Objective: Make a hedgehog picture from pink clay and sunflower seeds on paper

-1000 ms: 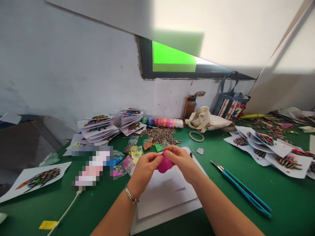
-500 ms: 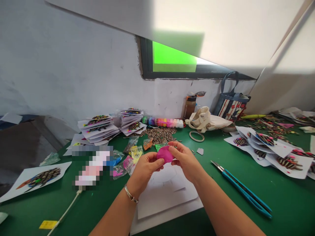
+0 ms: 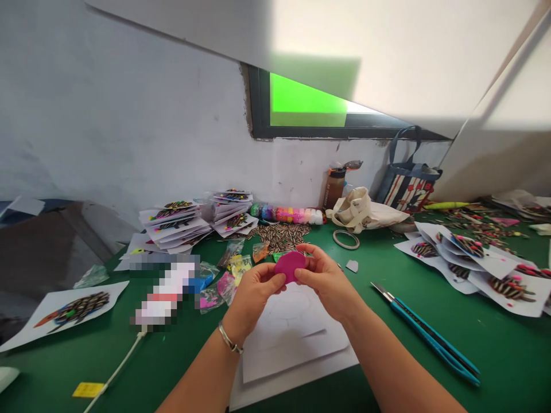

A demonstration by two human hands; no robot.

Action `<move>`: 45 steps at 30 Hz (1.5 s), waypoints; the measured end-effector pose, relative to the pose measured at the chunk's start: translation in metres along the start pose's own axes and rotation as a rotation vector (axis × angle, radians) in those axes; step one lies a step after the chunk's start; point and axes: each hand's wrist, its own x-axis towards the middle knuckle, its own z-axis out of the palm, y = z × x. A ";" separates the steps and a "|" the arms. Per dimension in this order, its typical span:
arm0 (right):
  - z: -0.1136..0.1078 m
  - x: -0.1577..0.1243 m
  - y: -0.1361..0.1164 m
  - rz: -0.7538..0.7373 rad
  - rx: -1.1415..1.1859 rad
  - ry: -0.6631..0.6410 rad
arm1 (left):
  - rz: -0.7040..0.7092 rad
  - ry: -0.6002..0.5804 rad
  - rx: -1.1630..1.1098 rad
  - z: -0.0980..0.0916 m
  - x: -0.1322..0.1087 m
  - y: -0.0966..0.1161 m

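A flattened round piece of magenta modelling clay [image 3: 290, 267] is held up between both hands, above white sheets of paper [image 3: 293, 350]. My left hand [image 3: 260, 284] pinches its left edge between thumb and fingers. On the opposite side, my right hand [image 3: 325, 278] grips it with the thumb in front and fingers behind. Faint pencil lines show on the top sheet. Just beyond my left hand lie small plastic bags of coloured clay, one yellow [image 3: 239, 267] and one pink [image 3: 226, 287]. A heap of striped seeds [image 3: 282, 236] lies behind the hands.
Blue-handled tweezers [image 3: 430, 335] lie right of my arm. Stacks of seed pictures stand at left [image 3: 176, 226] and right [image 3: 462, 255]. A tape roll [image 3: 345, 240], bottle [image 3: 334, 186] and cloth bag [image 3: 365, 212] sit toward the wall. A white cable [image 3: 118, 370] crosses the left.
My right thumb has shifted down to the lower right edge of the magenta clay, and the disc now faces me more fully. Both hands keep hold of it. The view has shifted slightly.
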 end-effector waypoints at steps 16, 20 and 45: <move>0.002 -0.009 0.007 0.095 -0.453 0.002 | -0.120 0.130 0.258 -0.026 -0.016 -0.008; 0.004 -0.015 0.024 0.124 -0.456 -0.041 | -0.091 0.196 0.340 -0.039 -0.024 -0.016; 0.006 -0.012 0.037 0.145 -0.485 -0.095 | 0.037 0.086 0.685 -0.027 -0.016 -0.032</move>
